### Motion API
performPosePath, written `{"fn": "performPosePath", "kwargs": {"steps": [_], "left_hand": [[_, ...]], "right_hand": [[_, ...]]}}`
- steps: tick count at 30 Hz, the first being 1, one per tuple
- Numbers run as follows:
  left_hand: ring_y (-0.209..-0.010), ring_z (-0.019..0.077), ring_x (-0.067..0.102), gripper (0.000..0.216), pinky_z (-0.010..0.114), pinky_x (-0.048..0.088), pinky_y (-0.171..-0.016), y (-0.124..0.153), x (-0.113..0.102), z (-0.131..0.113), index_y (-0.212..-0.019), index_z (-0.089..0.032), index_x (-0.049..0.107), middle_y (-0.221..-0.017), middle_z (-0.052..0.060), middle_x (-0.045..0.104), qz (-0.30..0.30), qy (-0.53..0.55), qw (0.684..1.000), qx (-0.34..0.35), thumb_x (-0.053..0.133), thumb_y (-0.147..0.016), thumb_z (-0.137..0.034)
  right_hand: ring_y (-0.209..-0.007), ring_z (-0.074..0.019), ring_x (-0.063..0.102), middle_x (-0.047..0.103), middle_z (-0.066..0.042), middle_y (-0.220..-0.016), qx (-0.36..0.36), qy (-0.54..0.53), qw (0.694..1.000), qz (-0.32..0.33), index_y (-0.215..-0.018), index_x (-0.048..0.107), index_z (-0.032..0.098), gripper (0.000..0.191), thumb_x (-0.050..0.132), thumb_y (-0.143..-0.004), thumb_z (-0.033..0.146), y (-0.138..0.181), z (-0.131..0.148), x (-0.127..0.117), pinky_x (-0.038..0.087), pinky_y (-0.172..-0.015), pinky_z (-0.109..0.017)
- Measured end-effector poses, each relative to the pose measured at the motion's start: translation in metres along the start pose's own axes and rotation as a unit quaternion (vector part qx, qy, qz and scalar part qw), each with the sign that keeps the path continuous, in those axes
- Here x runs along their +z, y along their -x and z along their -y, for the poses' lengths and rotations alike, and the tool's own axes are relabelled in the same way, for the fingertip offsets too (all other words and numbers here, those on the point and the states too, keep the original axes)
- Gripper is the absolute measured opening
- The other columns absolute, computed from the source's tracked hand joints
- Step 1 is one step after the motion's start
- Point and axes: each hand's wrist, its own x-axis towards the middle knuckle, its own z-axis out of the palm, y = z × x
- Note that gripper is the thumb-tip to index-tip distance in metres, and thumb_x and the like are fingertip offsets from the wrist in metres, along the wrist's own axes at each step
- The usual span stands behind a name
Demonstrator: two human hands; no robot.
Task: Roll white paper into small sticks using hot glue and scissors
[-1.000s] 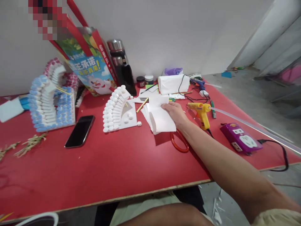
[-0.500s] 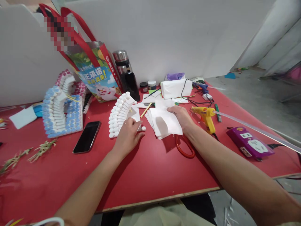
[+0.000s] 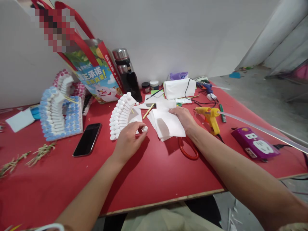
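My left hand (image 3: 128, 139) is closed, with a small white rolled piece (image 3: 144, 128) between thumb and fingertips. Just behind it stands a curved white model (image 3: 117, 120) built of small stacked pieces with round ends. My right hand (image 3: 183, 117) grips the upper right edge of several white paper sheets (image 3: 166, 123), with its fingers partly hidden by the paper. Red scissor-like handles (image 3: 189, 156) stick out from under the paper, beside my right wrist. A thin yellow stick (image 3: 148, 111) lies between the model and the sheets.
A yellow glue gun (image 3: 210, 117) and a purple power strip (image 3: 255, 144) lie on the right. On the left are a phone (image 3: 87, 140) and a blue-and-white model (image 3: 51, 115). A shopping bag (image 3: 96, 77) and a thermos (image 3: 121, 59) stand behind.
The small white piece by my left hand has come off the table into its fingertips, and the fingers have closed. My right hand stays at the paper. The view has shifted slightly.
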Motion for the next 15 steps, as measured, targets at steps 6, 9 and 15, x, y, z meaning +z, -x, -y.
{"fn": "performPosePath", "kwargs": {"steps": [6,9,15], "left_hand": [[-0.073,0.0112,0.059,0.011,0.024,0.048,-0.073,0.0,-0.007,-0.016,-0.098,-0.021,0.066,-0.082,-0.003,0.065,-0.061,0.052,0.997,-0.015,0.07,-0.089,-0.015],[-0.074,0.0109,0.06,0.013,0.024,0.049,-0.072,0.0,-0.009,-0.016,-0.1,-0.021,0.069,-0.084,-0.002,0.066,-0.059,0.084,0.995,-0.021,0.071,-0.089,-0.014],[-0.08,0.0126,0.065,0.013,0.028,0.056,-0.077,0.008,-0.01,-0.009,-0.102,-0.021,0.073,-0.106,0.004,0.071,-0.071,0.131,0.988,-0.051,0.072,-0.089,-0.019]], "right_hand": [[-0.054,-0.0147,0.057,0.061,0.002,-0.06,0.004,0.004,1.0,0.003,-0.069,0.058,0.018,0.019,0.071,-0.056,0.022,0.0,-0.002,0.0,0.044,-0.05,-0.027],[-0.054,-0.0144,0.056,0.06,0.002,-0.059,0.006,0.007,1.0,0.005,-0.069,0.058,0.018,0.018,0.071,-0.057,0.021,-0.001,-0.003,0.0,0.044,-0.049,-0.027],[-0.054,-0.015,0.057,0.062,0.001,-0.06,0.005,0.018,1.0,0.02,-0.071,0.06,0.018,0.017,0.071,-0.058,0.022,0.003,-0.001,0.001,0.044,-0.051,-0.027]]}}
